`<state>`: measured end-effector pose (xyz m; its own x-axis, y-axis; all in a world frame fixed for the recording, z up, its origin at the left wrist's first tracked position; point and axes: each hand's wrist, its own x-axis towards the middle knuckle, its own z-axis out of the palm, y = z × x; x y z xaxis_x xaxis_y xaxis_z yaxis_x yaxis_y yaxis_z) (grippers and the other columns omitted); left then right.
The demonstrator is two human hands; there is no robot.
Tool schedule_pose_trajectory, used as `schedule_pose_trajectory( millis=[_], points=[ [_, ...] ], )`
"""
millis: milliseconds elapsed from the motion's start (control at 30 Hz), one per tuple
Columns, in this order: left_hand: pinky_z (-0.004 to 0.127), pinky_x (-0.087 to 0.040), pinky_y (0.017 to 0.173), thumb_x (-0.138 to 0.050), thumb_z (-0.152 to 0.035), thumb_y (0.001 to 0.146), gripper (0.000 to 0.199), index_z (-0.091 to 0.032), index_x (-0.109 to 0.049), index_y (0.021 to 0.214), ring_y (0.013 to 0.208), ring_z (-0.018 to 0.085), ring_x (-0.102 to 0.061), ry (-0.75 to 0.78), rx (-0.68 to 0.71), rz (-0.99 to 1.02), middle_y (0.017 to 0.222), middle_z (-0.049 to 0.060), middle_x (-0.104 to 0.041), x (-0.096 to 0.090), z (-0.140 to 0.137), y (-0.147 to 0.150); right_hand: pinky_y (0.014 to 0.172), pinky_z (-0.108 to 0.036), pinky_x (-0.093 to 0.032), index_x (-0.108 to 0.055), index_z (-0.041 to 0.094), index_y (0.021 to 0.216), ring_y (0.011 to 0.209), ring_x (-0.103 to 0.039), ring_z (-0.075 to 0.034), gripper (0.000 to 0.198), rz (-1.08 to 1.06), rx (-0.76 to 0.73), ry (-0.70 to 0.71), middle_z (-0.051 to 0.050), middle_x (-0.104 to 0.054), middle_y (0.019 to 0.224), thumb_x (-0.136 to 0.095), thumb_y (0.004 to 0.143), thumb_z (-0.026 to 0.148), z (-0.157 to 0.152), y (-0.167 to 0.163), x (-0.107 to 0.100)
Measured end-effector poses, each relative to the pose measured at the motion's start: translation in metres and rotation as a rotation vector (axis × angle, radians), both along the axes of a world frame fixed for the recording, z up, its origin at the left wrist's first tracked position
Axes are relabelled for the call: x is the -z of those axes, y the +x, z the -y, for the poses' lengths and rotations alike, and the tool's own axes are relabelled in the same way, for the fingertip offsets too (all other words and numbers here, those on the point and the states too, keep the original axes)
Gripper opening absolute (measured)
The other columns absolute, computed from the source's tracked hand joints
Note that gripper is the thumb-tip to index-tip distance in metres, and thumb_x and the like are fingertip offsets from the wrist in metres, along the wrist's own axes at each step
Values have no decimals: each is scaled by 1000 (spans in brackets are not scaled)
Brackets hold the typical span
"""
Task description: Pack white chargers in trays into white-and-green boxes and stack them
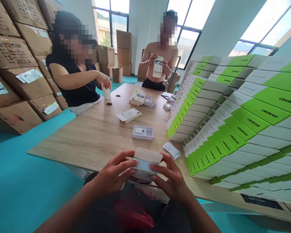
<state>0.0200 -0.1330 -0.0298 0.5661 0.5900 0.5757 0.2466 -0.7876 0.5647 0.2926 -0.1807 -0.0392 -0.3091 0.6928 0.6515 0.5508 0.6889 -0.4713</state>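
Between both hands I hold a small white cardboard box (143,176) with its end flap raised, just over the table's near edge. My left hand (113,171) grips its left side, fingertips at the opening. On the other side, my right hand (171,176) has its fingers bent around the edge and top. Something pale shows inside the opening; I cannot make out what. Beyond the box lies a white plastic tray (149,132) with a white charger-like block (138,130) in its left compartment. Right of it are printed leaflets (171,149).
Tall stacks of green-and-white boxes (232,132) fill the table's right side. An unfolded carton (129,115) and a pile of cartons (137,97) lie farther back. Two people across the wooden table (87,136) handle cartons. Brown shipping boxes (12,55) are stacked at left.
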Motion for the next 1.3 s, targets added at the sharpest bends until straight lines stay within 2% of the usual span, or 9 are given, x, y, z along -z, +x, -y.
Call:
schedule_pose_trajectory(
  millis=[100, 267, 433, 533, 667, 800, 1033, 1167, 1300],
  points=[
    [27, -58, 91, -50, -12, 104, 23, -23, -64, 118, 100, 18, -72, 12, -6, 1, 134, 12, -62, 0, 4, 2, 97, -50, -58, -66, 33, 124, 123, -62, -30, 40, 6, 18, 89, -11, -61, 132, -68, 89, 14, 2, -4, 0],
    [30, -56, 98, -57, -12, 102, 19, -26, -56, 116, 118, 20, -69, 43, 8, 96, 129, 9, -68, 3, 4, -3, 88, -45, -60, -56, 35, 126, 103, -71, -24, 46, 21, -4, 209, -3, -75, 107, -65, 89, 7, 5, -9, -3],
    [33, -57, 98, -70, -33, 97, 15, -26, -64, 110, 119, 24, -68, -129, -12, 28, 132, 8, -69, -18, 13, 1, 94, -44, -57, -65, 26, 95, 120, -66, -29, 4, 33, 27, -81, -9, -72, 124, -69, 94, 25, 14, -19, -28],
    [31, -59, 92, -67, -31, 98, 9, -26, -66, 106, 110, 23, -73, -246, -145, 29, 125, 4, -74, -25, 22, 8, 91, -38, -58, -65, 26, 91, 112, -71, -25, 7, -46, 74, -273, -7, -75, 119, -66, 98, 28, 18, -27, -38],
    [34, -59, 98, -61, -31, 102, 23, -30, -69, 123, 116, 24, -72, -247, -201, 79, 129, 4, -74, -20, 27, 15, 85, -34, -60, -66, 27, 108, 100, -75, -22, 12, -163, 169, -334, -6, -79, 114, -67, 96, 31, 19, -35, -35],
    [33, -60, 99, -61, -29, 102, 21, -32, -76, 116, 114, 22, -73, -289, -201, 155, 125, 0, -76, -21, 26, 19, 83, -33, -60, -67, 26, 95, 99, -76, -22, 6, -219, 176, -370, -6, -80, 112, -65, 97, 32, 18, -38, -32],
    [31, -64, 92, -67, -26, 99, 20, -33, -81, 110, 104, 22, -77, -277, -159, 165, 118, 0, -79, -27, 28, 17, 89, -38, -62, -71, 26, 105, 107, -76, -23, 8, -74, 1, -142, -10, -78, 122, -67, 98, 25, 11, -15, -29],
    [27, -63, 93, -65, -15, 99, 36, -36, -74, 127, 108, 21, -76, -113, -71, 163, 129, 1, -75, -14, 23, 9, 91, -39, -62, -68, 27, 121, 111, -75, -23, 24, 82, -91, 34, -13, -75, 129, -70, 97, 27, 3, 3, -20],
    [27, -64, 89, -59, -9, 101, 48, -35, -63, 141, 105, 19, -77, 125, 11, 120, 141, 8, -68, 4, 11, 2, 90, -38, -61, -67, 29, 122, 111, -74, -22, 26, 77, -96, 31, -12, -74, 130, -69, 97, 23, 1, 3, -14]
  ],
)
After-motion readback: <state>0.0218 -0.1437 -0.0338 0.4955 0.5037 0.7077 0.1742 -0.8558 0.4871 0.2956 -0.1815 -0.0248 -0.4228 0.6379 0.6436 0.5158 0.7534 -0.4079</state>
